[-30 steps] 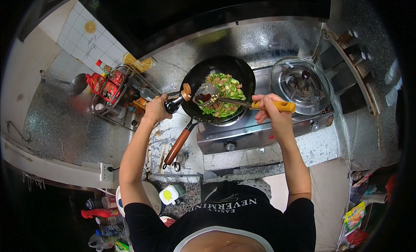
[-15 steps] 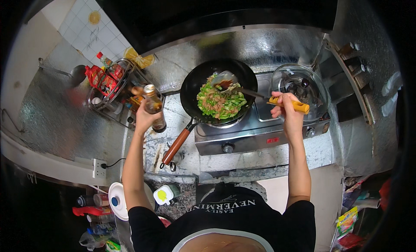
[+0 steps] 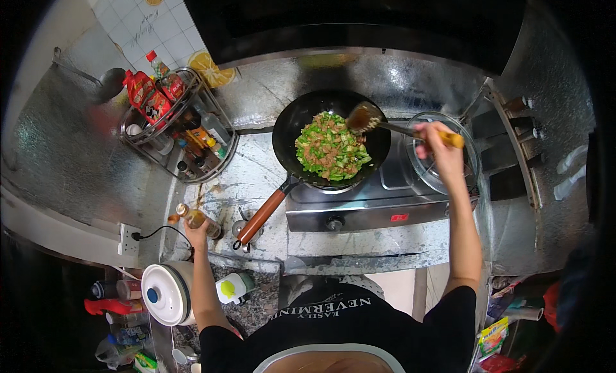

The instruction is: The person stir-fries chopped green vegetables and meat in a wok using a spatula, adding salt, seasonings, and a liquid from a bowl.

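Note:
My left hand (image 3: 196,233) is closed around a glass bottle (image 3: 210,228) with a pale gold top, low over the counter left of the wok's handle. My right hand (image 3: 440,150) grips the yellow handle of a wok spatula (image 3: 363,118). Its brown-stained head, with food bits on it, is tilted at the wok's right inner side. In the black wok (image 3: 295,119) lies a heap of chopped green vegetable and browned minced meat (image 3: 332,150). The wok sits on the left burner of a steel gas stove (image 3: 366,217), its wooden handle (image 3: 263,216) pointing toward me.
A wire rack (image 3: 224,160) of bottles and red packets stands at the back left. A glass lid (image 3: 471,152) lies over the right burner. A white lidded pot (image 3: 168,295) is by my left forearm. The range hood (image 3: 353,26) overhangs the back; a corded socket (image 3: 128,239) is at left.
My left hand has brought the bottle down and nearer, away from the rack. The spatula's head has moved right and turned in the wok, and my right hand has moved slightly right.

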`<action>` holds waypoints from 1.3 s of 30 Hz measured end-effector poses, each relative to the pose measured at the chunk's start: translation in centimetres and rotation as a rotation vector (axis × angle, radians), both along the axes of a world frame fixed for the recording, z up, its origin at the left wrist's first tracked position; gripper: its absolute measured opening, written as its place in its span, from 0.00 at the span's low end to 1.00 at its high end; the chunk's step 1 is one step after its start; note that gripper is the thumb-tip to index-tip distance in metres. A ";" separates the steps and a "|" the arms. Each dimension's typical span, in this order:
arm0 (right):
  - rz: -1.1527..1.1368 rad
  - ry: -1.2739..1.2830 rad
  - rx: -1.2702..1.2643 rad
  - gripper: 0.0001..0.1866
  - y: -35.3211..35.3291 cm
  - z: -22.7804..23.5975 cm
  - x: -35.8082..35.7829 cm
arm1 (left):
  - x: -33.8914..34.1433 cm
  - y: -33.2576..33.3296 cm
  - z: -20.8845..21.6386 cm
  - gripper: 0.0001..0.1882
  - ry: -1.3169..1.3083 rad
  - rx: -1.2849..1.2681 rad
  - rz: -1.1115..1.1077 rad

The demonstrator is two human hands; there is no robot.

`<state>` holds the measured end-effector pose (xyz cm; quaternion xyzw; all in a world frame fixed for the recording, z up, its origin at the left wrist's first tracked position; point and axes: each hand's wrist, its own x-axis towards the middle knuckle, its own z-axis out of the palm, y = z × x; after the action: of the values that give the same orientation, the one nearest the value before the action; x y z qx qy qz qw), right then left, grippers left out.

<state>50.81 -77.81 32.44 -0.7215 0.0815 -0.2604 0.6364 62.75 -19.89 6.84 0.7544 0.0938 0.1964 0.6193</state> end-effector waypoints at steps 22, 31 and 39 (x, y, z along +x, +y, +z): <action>0.181 0.408 -0.274 0.12 5.4 10.1 10.1 | -7.3 -0.3 -4.7 0.22 0.178 -0.317 0.344; 0.136 0.374 0.212 0.11 5.0 3.5 10.8 | -11.7 -13.3 15.2 0.24 -0.074 0.633 -0.333; 0.280 0.565 -0.602 0.11 3.9 9.0 9.0 | -8.9 -15.9 14.7 0.17 0.294 0.865 -0.451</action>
<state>59.79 -73.93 41.46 -0.9219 0.0741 0.0241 0.3794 53.87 -35.75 21.55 0.9629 -0.0750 -0.0297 0.2574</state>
